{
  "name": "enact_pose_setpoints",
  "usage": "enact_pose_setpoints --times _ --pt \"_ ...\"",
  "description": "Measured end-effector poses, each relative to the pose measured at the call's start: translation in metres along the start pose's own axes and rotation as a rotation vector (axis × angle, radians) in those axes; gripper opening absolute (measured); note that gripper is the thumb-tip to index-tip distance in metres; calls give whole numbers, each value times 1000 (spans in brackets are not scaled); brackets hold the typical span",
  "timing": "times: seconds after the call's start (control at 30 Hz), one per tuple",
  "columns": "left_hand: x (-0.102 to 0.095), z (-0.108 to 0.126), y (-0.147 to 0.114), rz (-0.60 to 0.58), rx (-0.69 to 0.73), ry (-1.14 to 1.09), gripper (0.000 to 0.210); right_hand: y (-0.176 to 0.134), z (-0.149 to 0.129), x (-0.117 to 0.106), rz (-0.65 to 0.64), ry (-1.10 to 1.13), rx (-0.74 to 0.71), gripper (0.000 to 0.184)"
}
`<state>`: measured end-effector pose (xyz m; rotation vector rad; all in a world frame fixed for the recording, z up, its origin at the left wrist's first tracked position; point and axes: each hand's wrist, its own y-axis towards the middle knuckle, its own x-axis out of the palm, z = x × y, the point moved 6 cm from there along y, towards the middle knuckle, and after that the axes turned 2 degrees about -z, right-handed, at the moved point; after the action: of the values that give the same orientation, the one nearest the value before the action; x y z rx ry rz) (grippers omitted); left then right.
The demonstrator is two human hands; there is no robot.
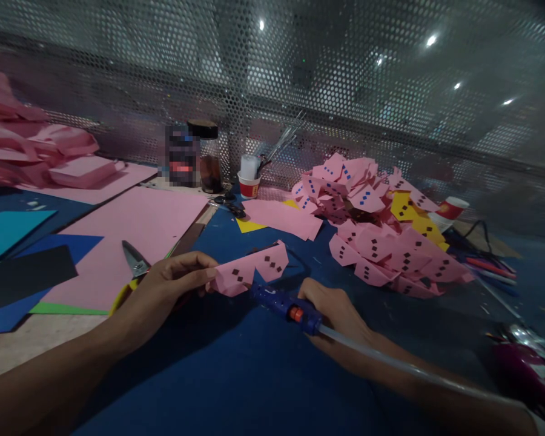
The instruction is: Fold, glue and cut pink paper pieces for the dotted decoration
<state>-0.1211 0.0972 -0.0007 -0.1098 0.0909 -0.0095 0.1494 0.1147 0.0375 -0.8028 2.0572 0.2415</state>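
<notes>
- Left hand point(177, 278) pinches a pink cutout point(248, 264) above the blue tabletop point(236, 375).
- Right hand point(338, 312) curls its fingers around a glue gun point(275, 301) beside it.
- Patterned pile point(376, 239) sits toward the tabletop's back edge.

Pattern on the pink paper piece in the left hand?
Pink paper piece: small dark diamonds; head view.

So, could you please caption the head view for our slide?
The left hand holds a pink paper cutout; the right hand holds a blue glue gun.
</notes>
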Motion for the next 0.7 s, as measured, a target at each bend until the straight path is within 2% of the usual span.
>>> enact_pose_setpoints --times 0.2,0.43,0.57,0.7 --pt "0 1 -1 -1 5 -6 23 0 2 3 5 10 -39 8" --pt "1 5 0 25 21 2 20 -1 1 0 20 31 -6 8" --pt "1 7 -1 27 21 10 25 -5 3 0 72 150 -42 13" --pt "2 8 -2 31 17 3 25 -7 13 3 127 317 11 21"
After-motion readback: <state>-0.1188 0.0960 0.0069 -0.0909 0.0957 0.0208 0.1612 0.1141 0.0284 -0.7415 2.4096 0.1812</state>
